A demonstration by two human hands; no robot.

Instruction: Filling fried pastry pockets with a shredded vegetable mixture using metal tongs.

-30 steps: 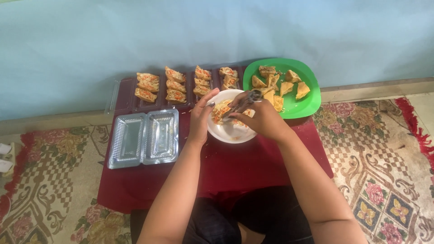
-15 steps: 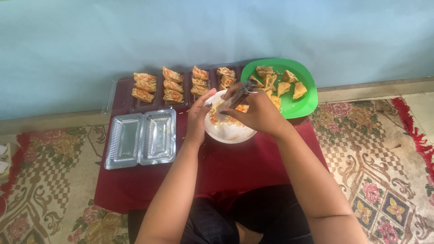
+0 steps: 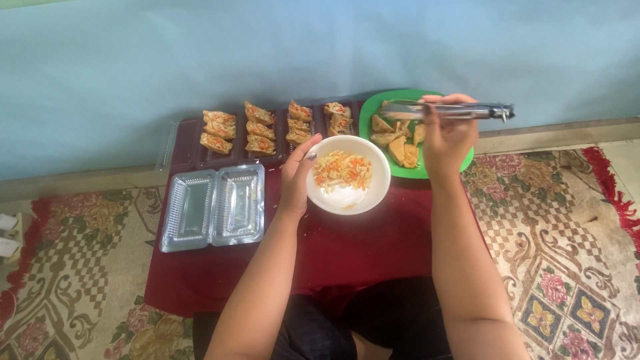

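Note:
My left hand (image 3: 297, 175) rests on the left rim of a white bowl (image 3: 373, 193) that holds shredded orange and pale vegetable filling (image 3: 343, 171). My right hand (image 3: 447, 135) grips metal tongs (image 3: 453, 110), held level over a green plate (image 3: 460, 162). The plate carries several unfilled fried tofu triangles (image 3: 399, 138). The tips of the tongs point left above those pieces and nothing is between them.
Behind the bowl, dark trays hold rows of stuffed tofu pieces (image 3: 260, 129). An open clear plastic clamshell box (image 3: 213, 207) lies at the left on the dark red low table (image 3: 347, 257). A patterned rug (image 3: 567, 233) surrounds the table, and a blue wall stands behind.
My right hand has lifted the tongs from the bowl and swung right over the green plate. The tofu piece that I held over the bowl is gone from my hands.

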